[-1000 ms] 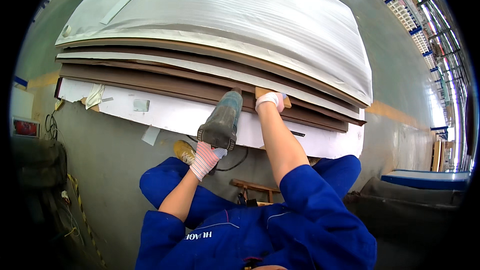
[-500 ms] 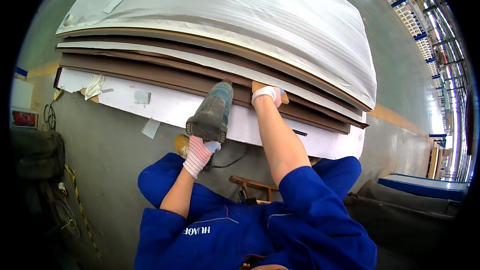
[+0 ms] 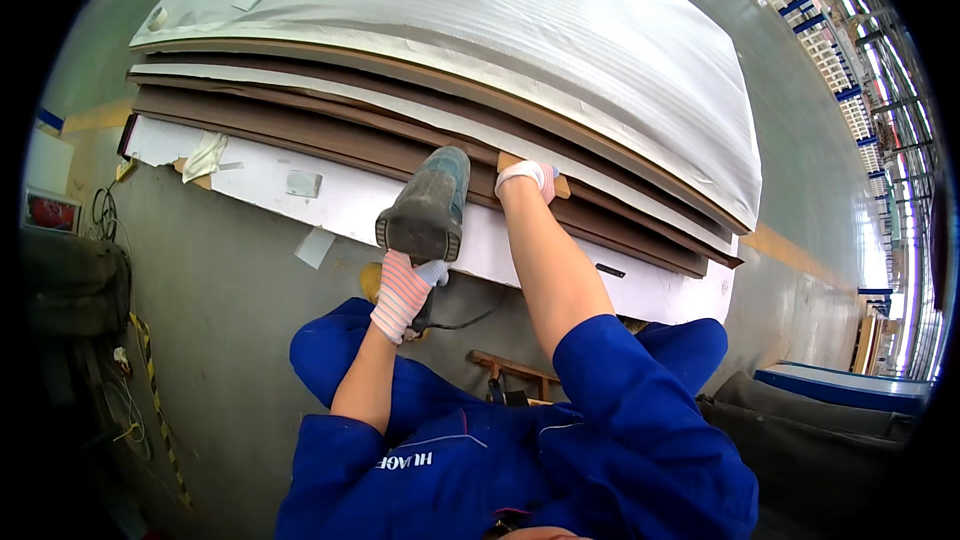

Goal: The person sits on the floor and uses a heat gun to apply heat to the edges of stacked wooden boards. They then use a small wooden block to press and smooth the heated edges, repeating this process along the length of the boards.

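My left hand (image 3: 402,297), in a striped knit glove, is closed round the handle at the rear of a teal and dark grey corded power tool (image 3: 425,205). The tool's front points away from me at the edge of the stacked brown panels (image 3: 300,127); its working end is hidden. To its right, my right hand (image 3: 527,180), gloved alike, grips a small tan wooden block (image 3: 561,186) against the same panel edges. Part of that block is covered by my fingers.
White foam sheeting (image 3: 480,15) covers the top panel. Below the stack juts a white board (image 3: 265,165) with tape scraps (image 3: 304,183). Near my legs are a black cord (image 3: 478,318) and a wooden stool-like frame (image 3: 512,365). Dark padded furniture (image 3: 75,290) stands left.
The power tool has shifted slightly up and right, closer to my right hand. Both hands keep their hold, and the whole view has moved a little.
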The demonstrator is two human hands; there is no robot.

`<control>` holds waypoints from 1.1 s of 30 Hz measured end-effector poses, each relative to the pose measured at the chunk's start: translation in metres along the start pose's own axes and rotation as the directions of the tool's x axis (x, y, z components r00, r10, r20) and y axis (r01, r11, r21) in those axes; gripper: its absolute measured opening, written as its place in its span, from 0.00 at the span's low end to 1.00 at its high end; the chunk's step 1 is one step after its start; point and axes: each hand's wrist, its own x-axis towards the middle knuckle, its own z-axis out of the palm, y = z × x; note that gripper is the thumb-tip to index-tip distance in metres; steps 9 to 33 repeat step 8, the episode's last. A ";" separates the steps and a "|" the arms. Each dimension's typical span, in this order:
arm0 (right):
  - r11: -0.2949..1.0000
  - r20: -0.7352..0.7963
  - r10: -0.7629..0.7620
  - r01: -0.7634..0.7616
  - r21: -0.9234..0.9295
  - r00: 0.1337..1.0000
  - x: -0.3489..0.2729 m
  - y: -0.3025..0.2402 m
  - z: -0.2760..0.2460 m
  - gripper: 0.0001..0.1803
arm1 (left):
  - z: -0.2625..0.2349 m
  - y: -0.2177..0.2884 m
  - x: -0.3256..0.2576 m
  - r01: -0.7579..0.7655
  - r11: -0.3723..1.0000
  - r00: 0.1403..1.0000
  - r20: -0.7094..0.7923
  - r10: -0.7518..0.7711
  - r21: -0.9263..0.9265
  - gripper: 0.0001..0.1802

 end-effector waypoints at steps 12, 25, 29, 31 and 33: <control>0.984 0.231 -0.066 0.101 -0.145 0.971 0.009 0.038 0.005 0.35 | -0.019 0.009 0.002 0.153 0.988 0.988 -0.031 -0.153 -0.008 0.08; 0.984 0.231 -0.066 0.101 -0.145 0.971 0.009 0.038 0.005 0.35 | -0.019 0.009 0.002 0.153 0.988 0.988 -0.031 -0.153 -0.008 0.08; 0.984 0.231 -0.066 0.101 -0.145 0.971 0.009 0.038 0.005 0.35 | -0.019 0.009 0.002 0.153 0.988 0.988 -0.031 -0.153 -0.008 0.08; 0.984 0.231 -0.066 0.101 -0.145 0.971 0.009 0.038 0.005 0.35 | -0.019 0.009 0.002 0.153 0.988 0.988 -0.031 -0.153 -0.008 0.08; 0.984 0.231 -0.066 0.101 -0.145 0.971 0.009 0.038 0.005 0.35 | -0.019 0.009 0.002 0.153 0.988 0.988 -0.031 -0.153 -0.008 0.08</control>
